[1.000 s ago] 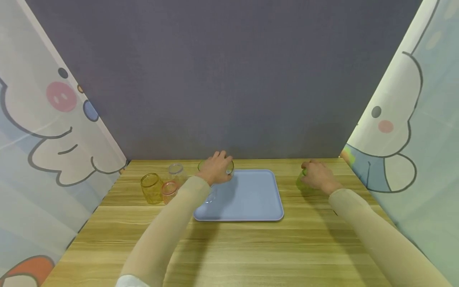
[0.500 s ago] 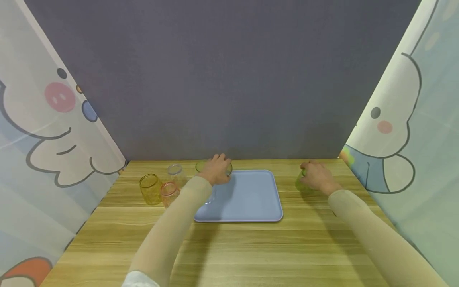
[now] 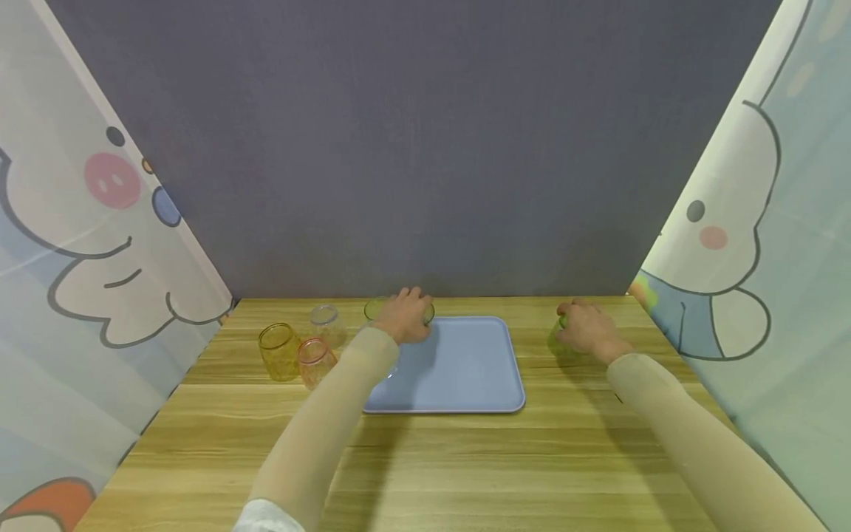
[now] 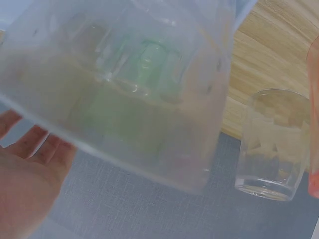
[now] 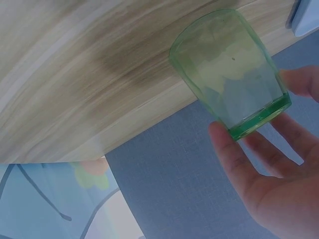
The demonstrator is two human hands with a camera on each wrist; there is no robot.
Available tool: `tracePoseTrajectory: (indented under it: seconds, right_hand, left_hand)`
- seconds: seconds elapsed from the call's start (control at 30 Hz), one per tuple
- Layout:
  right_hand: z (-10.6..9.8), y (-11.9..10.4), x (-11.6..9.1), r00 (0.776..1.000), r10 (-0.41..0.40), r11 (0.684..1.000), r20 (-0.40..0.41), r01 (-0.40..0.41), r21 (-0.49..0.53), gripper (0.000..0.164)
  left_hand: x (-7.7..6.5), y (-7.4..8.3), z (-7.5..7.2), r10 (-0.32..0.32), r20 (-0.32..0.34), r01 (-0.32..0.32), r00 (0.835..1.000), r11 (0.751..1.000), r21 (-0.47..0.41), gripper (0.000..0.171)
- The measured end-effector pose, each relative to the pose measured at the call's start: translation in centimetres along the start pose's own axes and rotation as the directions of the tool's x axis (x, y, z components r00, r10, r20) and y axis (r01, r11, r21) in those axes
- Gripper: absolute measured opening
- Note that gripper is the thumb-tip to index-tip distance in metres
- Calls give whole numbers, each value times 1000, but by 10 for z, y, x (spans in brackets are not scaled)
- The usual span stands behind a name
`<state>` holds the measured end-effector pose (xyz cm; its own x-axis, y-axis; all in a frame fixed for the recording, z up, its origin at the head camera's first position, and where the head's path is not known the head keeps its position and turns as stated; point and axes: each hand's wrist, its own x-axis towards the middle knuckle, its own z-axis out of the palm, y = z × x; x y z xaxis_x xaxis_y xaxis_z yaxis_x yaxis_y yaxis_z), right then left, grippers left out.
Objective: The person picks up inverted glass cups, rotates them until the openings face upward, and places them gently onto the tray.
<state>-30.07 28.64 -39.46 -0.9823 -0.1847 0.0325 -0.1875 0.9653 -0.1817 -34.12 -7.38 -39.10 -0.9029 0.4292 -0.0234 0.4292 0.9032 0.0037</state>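
On the right of the table my right hand [image 3: 585,327] holds a translucent green cup [image 5: 234,74] from above. In the right wrist view thumb and fingers stand about its thick base, which faces up. My left hand [image 3: 404,316] is over the tray's back left corner, at the rim of a wide clear container [image 4: 134,99] with an olive-green edge. The left wrist view has this container large in front, with a pale green shape showing through it. The left fingers [image 4: 32,144] pass behind its edge; the thumb is hidden there.
A yellow cup [image 3: 279,353], a pink cup [image 3: 315,362] and a clear glass [image 3: 326,325] stand together on the left. The pale blue tray [image 3: 465,369] lies mid-table. A grey wall [image 3: 425,148] rises behind the table, with printed curtains on both sides.
Both hands stay nearly where they were. Against the tray, my left hand and the olive-green rim have shifted very slightly; the left forearm has moved a little to the right.
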Motion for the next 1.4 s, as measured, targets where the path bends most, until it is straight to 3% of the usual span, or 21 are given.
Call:
tracePoseTrajectory:
  seconds: [0.8,1.07,1.4]
  right_hand:
    - [5,1,0,1000,2,1000,12,-3,27,55]
    - [0,-2,-1,999,-9,996,35,6,89,54]
    - [-5,-5,-2,999,-31,994,23,28,103,54]
  left_hand:
    - [1,0,7,-41,4,41,999,999,3,54]
    - [-1,-3,-2,-49,-35,42,998,986,-163,60]
    - [-10,-9,-15,-24,-44,13,999,974,-225,55]
